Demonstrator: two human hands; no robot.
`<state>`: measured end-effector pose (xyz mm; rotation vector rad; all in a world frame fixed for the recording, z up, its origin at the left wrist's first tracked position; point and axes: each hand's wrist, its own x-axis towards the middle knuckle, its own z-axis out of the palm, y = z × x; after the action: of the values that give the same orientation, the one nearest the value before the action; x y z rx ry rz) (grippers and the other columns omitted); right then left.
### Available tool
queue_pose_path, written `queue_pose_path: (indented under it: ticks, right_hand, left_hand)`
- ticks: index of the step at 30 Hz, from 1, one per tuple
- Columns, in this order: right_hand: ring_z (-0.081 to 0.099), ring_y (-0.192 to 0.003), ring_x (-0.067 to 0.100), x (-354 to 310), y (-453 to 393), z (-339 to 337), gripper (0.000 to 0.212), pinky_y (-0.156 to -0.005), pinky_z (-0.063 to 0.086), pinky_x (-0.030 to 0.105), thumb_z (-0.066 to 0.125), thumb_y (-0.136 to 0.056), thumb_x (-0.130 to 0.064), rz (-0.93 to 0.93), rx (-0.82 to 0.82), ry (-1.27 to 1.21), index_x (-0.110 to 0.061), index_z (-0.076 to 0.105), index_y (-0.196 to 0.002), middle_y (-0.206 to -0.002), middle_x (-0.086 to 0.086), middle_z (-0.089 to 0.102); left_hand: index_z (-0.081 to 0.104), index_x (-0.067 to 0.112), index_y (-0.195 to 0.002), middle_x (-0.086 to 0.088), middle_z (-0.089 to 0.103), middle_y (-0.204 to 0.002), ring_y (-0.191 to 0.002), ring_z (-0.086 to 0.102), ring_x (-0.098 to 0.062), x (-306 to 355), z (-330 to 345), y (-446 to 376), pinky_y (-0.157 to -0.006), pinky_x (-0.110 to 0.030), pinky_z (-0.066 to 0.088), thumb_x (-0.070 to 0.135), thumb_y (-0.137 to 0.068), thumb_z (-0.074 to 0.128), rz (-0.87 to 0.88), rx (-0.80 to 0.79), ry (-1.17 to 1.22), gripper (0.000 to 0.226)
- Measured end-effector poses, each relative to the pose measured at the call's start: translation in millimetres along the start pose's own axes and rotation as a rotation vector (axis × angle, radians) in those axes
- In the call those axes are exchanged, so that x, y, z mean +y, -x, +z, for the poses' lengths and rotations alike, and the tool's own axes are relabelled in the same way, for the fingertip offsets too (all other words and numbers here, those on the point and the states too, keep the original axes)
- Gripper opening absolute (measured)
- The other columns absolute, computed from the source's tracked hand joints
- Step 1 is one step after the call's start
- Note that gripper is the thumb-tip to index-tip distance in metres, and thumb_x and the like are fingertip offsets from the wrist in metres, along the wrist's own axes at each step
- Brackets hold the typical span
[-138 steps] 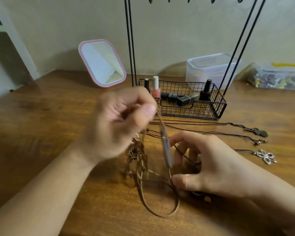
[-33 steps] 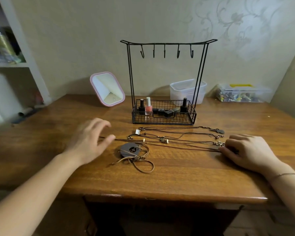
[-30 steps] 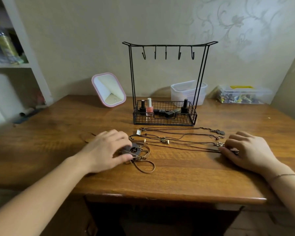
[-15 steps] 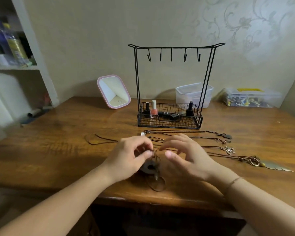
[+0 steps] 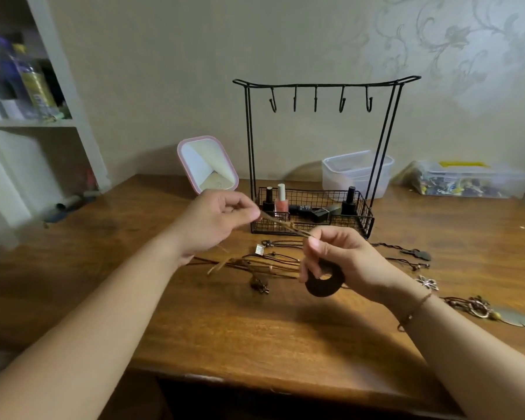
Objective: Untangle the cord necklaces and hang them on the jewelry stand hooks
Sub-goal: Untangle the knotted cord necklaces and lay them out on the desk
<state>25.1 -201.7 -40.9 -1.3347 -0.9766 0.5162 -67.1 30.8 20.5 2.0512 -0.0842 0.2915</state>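
Observation:
A brown cord necklace (image 5: 285, 225) is stretched in the air between my two hands, above the table. My left hand (image 5: 212, 221) pinches its upper end. My right hand (image 5: 343, 259) pinches the lower part, and its dark round pendant (image 5: 325, 283) hangs under the palm. Several other cord necklaces (image 5: 273, 262) lie side by side on the wood behind my hands. The black wire jewelry stand (image 5: 325, 86) rises at the back, its several hooks (image 5: 315, 101) bare.
The stand's wire basket (image 5: 358, 228) holds nail polish bottles. A pink-framed mirror (image 5: 208, 163) leans at the back left, plastic boxes (image 5: 355, 171) at the back right. Flower (image 5: 428, 281) and feather (image 5: 515, 318) pendants lie at the right. The wooden table's (image 5: 255, 334) front edge is near me.
Both hands have lifted the round-pendant necklace off the table and pulled its cord taut between them, the left hand moving up and left.

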Motion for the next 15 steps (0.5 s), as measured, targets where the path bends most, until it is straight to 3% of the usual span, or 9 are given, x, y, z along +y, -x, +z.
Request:
queue_pose_path:
  ticks: [2,4,6,8,10,12,14,15]
  right_hand:
    - [0.065,-0.078,0.037,-2.8,4.6,-15.7,0.034,-0.085,0.047,0.046,0.067,-0.09,-0.041,-0.024,-0.053,-0.004,-0.009,0.06,-0.08,-0.063,0.01,0.058]
    - [0.065,-0.082,0.037,-7.6,12.8,-34.9,0.028,-0.087,0.046,0.05,0.065,-0.093,-0.033,-0.058,-0.105,-0.135,-0.006,0.061,-0.085,-0.065,0.01,0.061]
    - [0.064,-0.096,0.042,-11.5,22.1,-54.6,0.021,-0.091,0.047,0.058,0.061,-0.096,-0.025,-0.089,-0.153,-0.286,-0.005,0.063,-0.092,-0.075,0.014,0.066]
    - [0.058,-0.113,0.046,-11.1,29.4,-68.6,0.017,-0.093,0.047,0.065,0.058,-0.098,-0.017,-0.132,-0.158,-0.447,-0.001,0.061,-0.097,-0.094,0.021,0.067]
    - [0.06,-0.112,0.044,-11.7,35.4,-76.8,0.014,-0.09,0.052,0.057,0.054,-0.098,-0.016,-0.172,-0.052,-0.499,-0.004,0.061,-0.096,-0.104,0.02,0.066]
    - [0.068,-0.095,0.034,-14.4,40.4,-82.8,0.024,-0.084,0.057,0.042,0.043,-0.098,-0.019,-0.171,0.164,-0.307,-0.013,0.065,-0.089,-0.097,0.012,0.069]
    - [0.069,-0.086,0.033,-16.3,42.9,-89.0,0.029,-0.084,0.057,0.041,0.041,-0.098,-0.021,-0.14,0.282,-0.181,-0.014,0.065,-0.085,-0.09,0.012,0.07]
    - [0.07,-0.084,0.036,-16.8,44.2,-91.7,0.025,-0.087,0.055,0.045,0.051,-0.098,-0.028,-0.117,0.304,-0.126,-0.012,0.065,-0.085,-0.089,0.015,0.071]
  left_hand:
    - [0.074,0.019,-0.09,0.015,0.064,-0.063,-0.057,0.055,0.004,-8.1,-7.4,0.8,-0.055,-0.009,0.041,0.02,-0.091,0.069,0.024,-0.072,-0.222,0.005]
    - [0.074,0.025,-0.088,0.005,0.067,-0.072,-0.063,0.054,-0.001,-18.6,-16.0,3.3,-0.061,-0.013,0.044,0.025,-0.088,0.073,-0.003,-0.199,-0.339,0.001]
    - [0.074,0.025,-0.088,-0.009,0.066,-0.075,-0.064,0.053,-0.012,-27.9,-21.9,6.8,-0.061,-0.019,0.043,0.027,-0.089,0.072,-0.038,-0.283,-0.331,0.003]
    - [0.073,0.021,-0.088,-0.01,0.062,-0.069,-0.06,0.051,-0.015,-34.3,-23.8,9.7,-0.062,-0.022,0.044,0.025,-0.091,0.069,-0.051,-0.299,-0.236,0.006]
    - [0.071,0.014,-0.09,-0.007,0.058,-0.062,-0.056,0.051,-0.014,-40.5,-22.9,10.7,-0.065,-0.025,0.048,0.02,-0.093,0.065,-0.094,-0.26,-0.103,0.009]
    - [0.068,0.009,-0.095,-0.005,0.053,-0.061,-0.052,0.048,-0.013,-48.1,-21.7,9.2,-0.063,-0.029,0.046,0.018,-0.095,0.062,-0.144,-0.229,-0.017,0.011]
    - [0.069,0.008,-0.098,-0.004,0.048,-0.063,-0.049,0.038,-0.011,-54.3,-22.1,7.9,-0.053,-0.025,0.036,0.018,-0.095,0.062,-0.184,-0.216,0.01,0.012]
    - [0.07,0.009,-0.099,-0.005,0.048,-0.064,-0.049,0.035,-0.011,-56.2,-24.0,7.6,-0.05,-0.023,0.032,0.018,-0.095,0.061,-0.203,-0.204,0.017,0.013]
